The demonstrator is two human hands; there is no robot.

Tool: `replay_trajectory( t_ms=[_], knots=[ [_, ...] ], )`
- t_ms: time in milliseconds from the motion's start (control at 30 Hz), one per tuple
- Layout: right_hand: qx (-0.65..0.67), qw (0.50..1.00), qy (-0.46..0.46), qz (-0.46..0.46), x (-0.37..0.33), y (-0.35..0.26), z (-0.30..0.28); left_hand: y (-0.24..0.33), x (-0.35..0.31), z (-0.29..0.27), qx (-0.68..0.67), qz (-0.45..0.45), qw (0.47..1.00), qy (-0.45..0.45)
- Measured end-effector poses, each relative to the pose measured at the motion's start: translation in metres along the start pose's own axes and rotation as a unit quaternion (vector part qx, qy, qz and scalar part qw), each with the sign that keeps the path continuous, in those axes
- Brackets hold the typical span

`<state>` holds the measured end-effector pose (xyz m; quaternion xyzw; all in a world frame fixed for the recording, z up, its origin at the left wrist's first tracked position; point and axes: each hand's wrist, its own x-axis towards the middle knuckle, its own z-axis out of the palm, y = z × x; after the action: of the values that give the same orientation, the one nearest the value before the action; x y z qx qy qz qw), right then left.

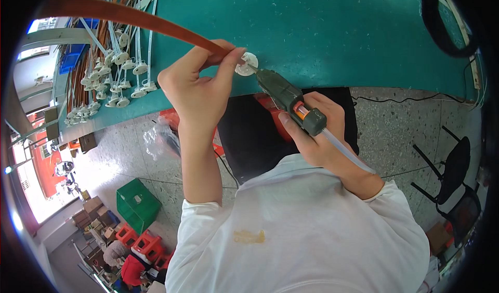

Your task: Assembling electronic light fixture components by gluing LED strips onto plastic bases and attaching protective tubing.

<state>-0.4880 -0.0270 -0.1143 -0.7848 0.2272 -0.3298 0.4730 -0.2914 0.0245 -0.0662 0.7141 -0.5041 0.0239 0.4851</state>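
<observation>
My left hand pinches the end of a long reddish-brown strip, which rises toward the upper left. Right beside those fingertips is a round white disc-shaped part; whether the strip's end touches it is hidden by my fingers. In my right hand is a dark green hot glue gun, its nozzle tip against or just over the disc. A clear glue stick sticks out of the gun's rear, above my wrist.
Many strips with white round ends lie bundled on the left of the green table. A black cable runs along its near edge. On the floor are a green crate, red stools and a black chair. Another person is at lower left.
</observation>
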Motion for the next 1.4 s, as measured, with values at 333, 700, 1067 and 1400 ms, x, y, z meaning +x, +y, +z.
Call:
replay_trajectory(
  t_ms=[333,700,1067,1400],
  knots=[
    [-0.006,1.0,0.01,-0.025,0.0007,-0.0006,0.0043,-0.0021,0.0006,-0.0021,-0.025,-0.028,0.999,-0.02],
    [-0.009,0.999,0.003,-0.038,-0.0017,-0.0018,0.0093,-0.0021,-0.0001,-0.0028,-0.035,-0.026,0.999,-0.025],
    [-0.023,0.999,0.016,-0.02,-0.0009,-0.0033,0.0093,-0.0008,0.0005,-0.0064,-0.02,-0.032,0.998,-0.053],
    [-0.026,0.999,-0.004,-0.024,-0.0032,-0.0029,0.0107,-0.002,0.0004,-0.0045,-0.039,-0.019,0.999,-0.03]
  ],
)
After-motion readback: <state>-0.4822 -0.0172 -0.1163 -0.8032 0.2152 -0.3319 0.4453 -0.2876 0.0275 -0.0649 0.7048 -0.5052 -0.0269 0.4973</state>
